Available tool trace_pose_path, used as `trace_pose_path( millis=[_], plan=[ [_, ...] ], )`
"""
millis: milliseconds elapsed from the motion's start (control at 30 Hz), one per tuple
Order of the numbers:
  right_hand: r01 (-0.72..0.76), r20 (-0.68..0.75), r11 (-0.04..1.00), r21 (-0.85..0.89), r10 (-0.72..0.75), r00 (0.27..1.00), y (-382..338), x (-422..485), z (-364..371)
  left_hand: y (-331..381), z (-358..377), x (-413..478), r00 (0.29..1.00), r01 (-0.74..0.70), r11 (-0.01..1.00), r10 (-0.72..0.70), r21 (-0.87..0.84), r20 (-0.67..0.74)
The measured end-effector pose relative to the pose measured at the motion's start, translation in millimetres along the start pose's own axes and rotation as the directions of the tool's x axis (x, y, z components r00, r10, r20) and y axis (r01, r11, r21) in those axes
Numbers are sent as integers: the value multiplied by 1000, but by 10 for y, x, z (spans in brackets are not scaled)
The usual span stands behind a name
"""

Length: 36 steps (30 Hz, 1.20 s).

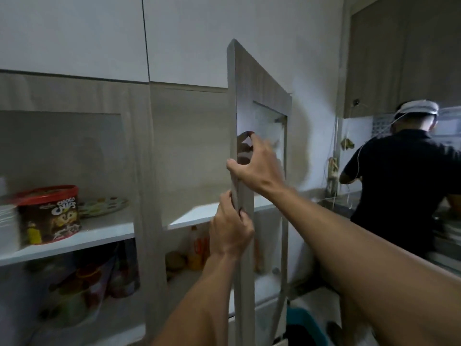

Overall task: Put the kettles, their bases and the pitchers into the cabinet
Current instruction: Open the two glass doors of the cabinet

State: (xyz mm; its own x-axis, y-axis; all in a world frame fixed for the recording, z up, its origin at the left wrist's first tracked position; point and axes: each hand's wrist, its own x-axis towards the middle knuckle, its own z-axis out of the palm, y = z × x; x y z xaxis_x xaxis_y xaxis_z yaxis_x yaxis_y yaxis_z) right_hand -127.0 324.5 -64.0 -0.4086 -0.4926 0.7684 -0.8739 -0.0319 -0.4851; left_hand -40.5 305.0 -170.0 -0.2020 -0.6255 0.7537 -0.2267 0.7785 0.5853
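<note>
The cabinet [189, 151] is open in the middle of the view. Its door [245, 101] swings out toward the camera, so we see it almost edge-on. The door has a grey wood frame and a glass pane. No kettle, base or pitcher can be seen.

The left hand [230, 229] is wrapped around the door's front edge, low down, with the fingers curled tight on the frame. The right hand [254, 161] holds the same edge higher up, at about 12 o'clock from the left hand. Its thumb is on the near side and its fingers reach around behind the glass.

Behind the door, at 9 o'clock from the hands, the white upper shelf [197, 216] looks bare and has open room. The shelf below it holds some bottles [195, 253], too blurry to read.

Farther out at 9 o'clock, on the left shelf, stands a tub with a red lid [51, 216]. It reads "CHOCO CHIPS". A stack of white plates [8, 228] is just beside it, and a patterned plate [104, 207] lies behind it.

At 3 o'clock, a person in a dark shirt [396, 186] stands at a counter [334, 202], facing away.
</note>
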Motion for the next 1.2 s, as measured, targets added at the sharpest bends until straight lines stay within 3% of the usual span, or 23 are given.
trace_pose_path(
  millis=[233, 400, 500, 700, 833, 967, 1200],
  plan=[
    [-62, -274, 995, -78, 38, 961, 488, -152, -947, 640, 781, -349, 959, -234, 967, 246, -96, 140],
    [-153, -379, 980, -127, 95, 920, 1069, -202, -1765, 1224, 1548, -628, 912, -100, 949, 207, -298, 354],
    [-221, -425, 966, -131, 146, 894, 1526, -220, -2261, 1661, 2043, -775, 901, 12, 948, 128, -318, 415],
    [-337, -434, 938, -79, 272, 859, 2586, -39, -3057, 2683, 3063, -810, 826, 221, 952, -68, -212, 560],
    [-441, -340, 892, -102, 386, 858, 3117, 190, -3503, 3153, 3666, -719, 751, 381, 915, -222, -134, 622],
    [-511, -261, 853, -110, 471, 842, 3518, 387, -3782, 3354, 4087, -675, 750, 376, 924, -259, -69, 609],
    [-546, -259, 836, -48, 518, 815, 3825, 542, -3822, 3366, 4328, -623, 756, 315, 949, -233, -28, 612]
  ],
)
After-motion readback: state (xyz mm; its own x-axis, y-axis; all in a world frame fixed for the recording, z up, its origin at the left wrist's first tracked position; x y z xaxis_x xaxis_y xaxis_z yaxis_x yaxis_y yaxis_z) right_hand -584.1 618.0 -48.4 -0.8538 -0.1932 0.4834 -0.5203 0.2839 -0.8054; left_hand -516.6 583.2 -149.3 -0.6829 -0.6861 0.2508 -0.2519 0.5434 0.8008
